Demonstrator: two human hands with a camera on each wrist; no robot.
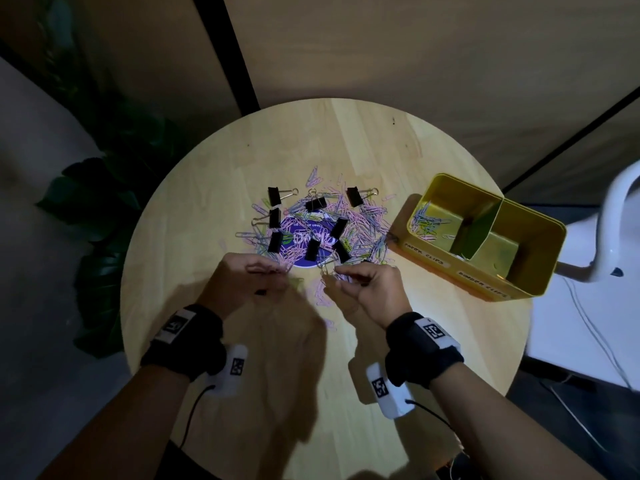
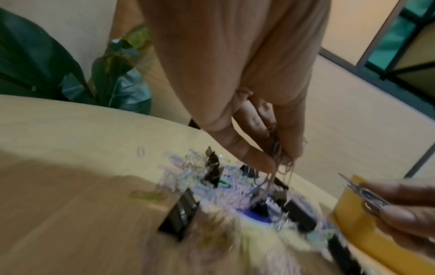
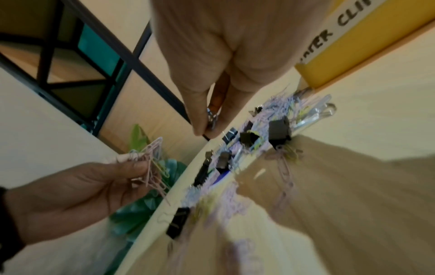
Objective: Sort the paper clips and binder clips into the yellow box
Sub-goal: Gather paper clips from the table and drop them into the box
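Observation:
A heap of pastel paper clips [image 1: 349, 220] with several black binder clips [image 1: 274, 196] lies mid-table over a purple disc. My left hand [image 1: 273, 271] hovers at the heap's near edge and pinches a bunch of mostly pink paper clips [image 2: 280, 161], which dangle toward the pile. My right hand [image 1: 341, 271], close beside it, pinches a few clips [image 3: 212, 117] between thumb and fingers. The yellow box [image 1: 540, 233] stands at the right. Its left compartment, labelled paper clips, holds some paper clips [image 1: 427, 221]. The right compartment, labelled binder clips, looks bare.
The round wooden table [image 1: 346, 140] has loose paper clips [image 1: 323, 292] strewn near my hands. A dark leafy plant [image 1: 104, 202] stands off the left edge, and a white object [image 1: 616, 216] with cables sits beyond the box on the right.

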